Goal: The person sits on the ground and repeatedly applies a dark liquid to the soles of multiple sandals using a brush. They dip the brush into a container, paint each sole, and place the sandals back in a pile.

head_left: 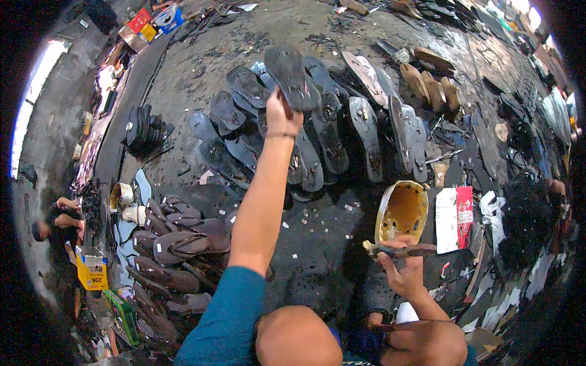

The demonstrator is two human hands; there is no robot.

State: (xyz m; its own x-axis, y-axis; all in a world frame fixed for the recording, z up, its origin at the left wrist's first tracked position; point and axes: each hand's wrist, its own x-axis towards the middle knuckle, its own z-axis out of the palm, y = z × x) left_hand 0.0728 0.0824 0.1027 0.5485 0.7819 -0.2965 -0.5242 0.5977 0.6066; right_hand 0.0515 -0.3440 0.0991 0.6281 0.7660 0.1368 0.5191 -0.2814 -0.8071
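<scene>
My left arm stretches forward, and my left hand (282, 114) grips the near end of a dark sandal sole (293, 70) above several other dark soles (329, 137) laid out in rows. At the lower right, my right hand (404, 271) is closed around a brownish brush-like tool (418, 250). Its pale, lumpy end points left, and its exact kind is hard to make out. Just beyond that hand stands an oval yellowish tub (386, 210) with an amber, glue-like coating inside.
Strapped brown sandals (183, 244) are heaped at the left, near a small white cup (134, 215). Dark soles are stacked (145, 131) farther off. Tan sandal pieces (433, 88) lie at the far right. Beside the tub is a red and white packet (455, 219); scraps litter the floor.
</scene>
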